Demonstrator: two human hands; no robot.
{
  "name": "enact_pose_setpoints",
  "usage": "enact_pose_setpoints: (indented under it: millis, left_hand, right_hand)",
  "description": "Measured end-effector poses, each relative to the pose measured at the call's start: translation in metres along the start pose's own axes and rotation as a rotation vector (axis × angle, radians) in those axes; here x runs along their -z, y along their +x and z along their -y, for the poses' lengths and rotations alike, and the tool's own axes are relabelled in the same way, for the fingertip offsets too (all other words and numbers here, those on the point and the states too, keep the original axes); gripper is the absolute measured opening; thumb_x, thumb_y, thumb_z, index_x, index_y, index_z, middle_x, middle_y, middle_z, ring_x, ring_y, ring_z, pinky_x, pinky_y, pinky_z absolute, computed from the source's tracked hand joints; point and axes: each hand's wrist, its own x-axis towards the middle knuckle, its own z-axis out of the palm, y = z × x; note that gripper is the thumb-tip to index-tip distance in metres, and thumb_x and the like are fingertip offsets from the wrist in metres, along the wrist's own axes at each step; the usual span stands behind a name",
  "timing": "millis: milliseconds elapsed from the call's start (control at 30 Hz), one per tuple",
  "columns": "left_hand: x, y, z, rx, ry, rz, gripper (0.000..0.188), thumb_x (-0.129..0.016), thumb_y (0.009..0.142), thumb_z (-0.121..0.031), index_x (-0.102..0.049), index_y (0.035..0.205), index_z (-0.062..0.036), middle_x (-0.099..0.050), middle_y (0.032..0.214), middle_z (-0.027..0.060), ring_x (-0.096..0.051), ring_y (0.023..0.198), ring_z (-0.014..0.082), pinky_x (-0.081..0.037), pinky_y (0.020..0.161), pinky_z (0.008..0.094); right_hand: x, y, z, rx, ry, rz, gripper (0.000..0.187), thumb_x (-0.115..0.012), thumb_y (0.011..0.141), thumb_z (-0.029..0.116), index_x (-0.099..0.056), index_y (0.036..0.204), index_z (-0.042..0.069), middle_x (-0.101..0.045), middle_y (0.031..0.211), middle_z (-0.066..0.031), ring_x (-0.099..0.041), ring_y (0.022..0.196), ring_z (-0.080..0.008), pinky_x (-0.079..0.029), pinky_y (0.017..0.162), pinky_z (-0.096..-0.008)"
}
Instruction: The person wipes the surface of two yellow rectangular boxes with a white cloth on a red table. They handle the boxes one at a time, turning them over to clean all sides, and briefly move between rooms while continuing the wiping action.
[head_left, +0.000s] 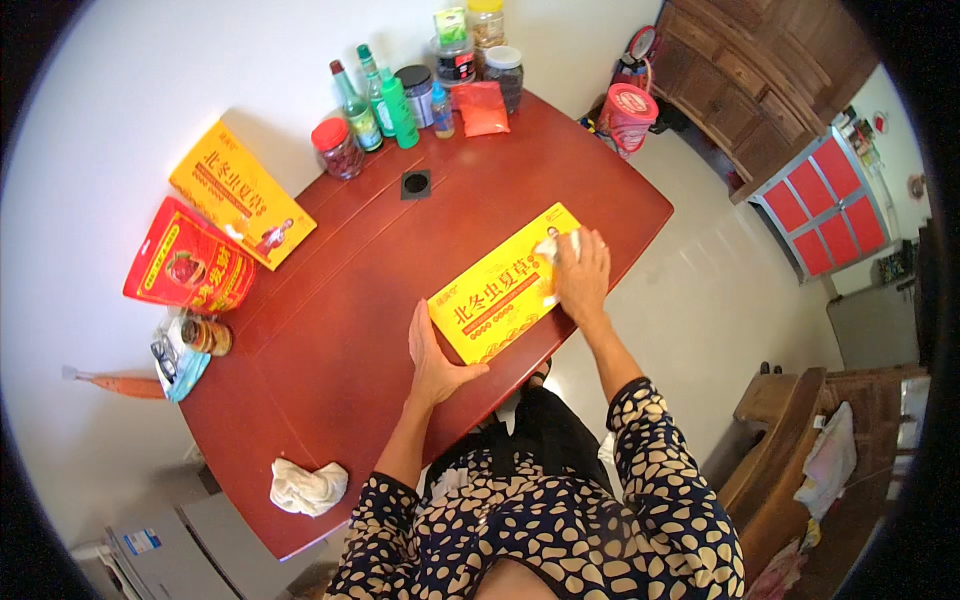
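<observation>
A flat yellow cardboard gift box point(495, 295) with red lettering lies aslant on the red-brown table, close to its front edge. My left hand point(434, 362) holds the box's left end, with the fingers along the end and the thumb by the near corner. Over the right end of the box, my right hand point(584, 275) presses a small white cloth point(546, 248) against the top face. Most of that cloth is hidden beneath the fingers.
A crumpled white rag point(308, 487) lies at the table's front left. Another yellow box point(243, 195) and a red pouch point(190, 258) stand along the left side. Bottles point(355, 105), jars point(338, 148) and a red packet point(482, 108) line the back edge. A pink bucket point(628, 118) stands beyond.
</observation>
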Motion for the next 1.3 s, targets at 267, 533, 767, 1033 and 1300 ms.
enact_pose_setpoints:
  millis: [267, 533, 767, 1033, 1300]
  left_hand:
    - [-0.003, -0.001, 0.007, -0.025, 0.340, 0.007, 0.133, -0.087, 0.051, -0.056, -0.016, 0.150, -0.0038, -0.010, 0.152, 0.0258, -0.010, 0.141, 0.0441, -0.015, 0.112, 0.0572]
    - [-0.037, 0.043, -0.061, -0.212, 0.488, -0.029, 0.117, -0.080, 0.062, -0.060, -0.023, 0.148, -0.0043, -0.015, 0.151, 0.0273, -0.013, 0.141, 0.0468, -0.013, 0.109, 0.0632]
    - [-0.112, 0.109, -0.124, -0.242, 0.325, 0.096, 0.125, -0.082, 0.055, -0.062, -0.022, 0.149, -0.0051, -0.016, 0.151, 0.0296, -0.013, 0.141, 0.0487, -0.012, 0.110, 0.0639]
    - [-0.177, 0.152, -0.149, -0.195, 0.621, 0.227, 0.133, -0.084, 0.046, -0.062, -0.021, 0.150, -0.0102, -0.016, 0.149, 0.0338, -0.015, 0.139, 0.0512, -0.014, 0.108, 0.0677]
    - [-0.150, 0.147, -0.158, -0.286, 0.512, 0.157, 0.115, -0.084, 0.049, -0.051, -0.032, 0.145, -0.0118, -0.027, 0.142, 0.0275, -0.023, 0.134, 0.0459, -0.016, 0.109, 0.0617]
  right_hand:
    - [0.025, -0.036, 0.032, 0.270, 0.308, 0.171, 0.035, -0.061, 0.086, 0.016, -0.057, 0.120, 0.009, -0.051, 0.129, -0.0190, -0.046, 0.125, -0.0374, -0.037, 0.104, -0.0524]
    - [0.015, -0.020, -0.028, 0.129, 0.343, 0.098, 0.034, -0.062, 0.082, 0.007, -0.060, 0.115, 0.008, -0.052, 0.126, -0.0188, -0.047, 0.120, -0.0386, -0.039, 0.100, -0.0493]
    - [0.028, 0.008, -0.092, -0.393, 0.914, -0.045, 0.033, -0.050, 0.088, -0.005, -0.063, 0.115, 0.008, -0.054, 0.122, -0.0190, -0.054, 0.114, -0.0360, -0.046, 0.095, -0.0410]
    - [-0.001, 0.028, -0.164, -0.371, 0.782, 0.052, 0.030, -0.052, 0.087, 0.001, -0.064, 0.114, 0.008, -0.059, 0.114, -0.0180, -0.057, 0.110, -0.0332, -0.045, 0.095, -0.0405]
    - [0.033, 0.050, -0.174, -0.290, 1.301, 0.488, 0.028, -0.054, 0.092, 0.005, -0.064, 0.118, 0.004, -0.059, 0.120, -0.0113, -0.055, 0.113, -0.0215, -0.042, 0.098, -0.0318]
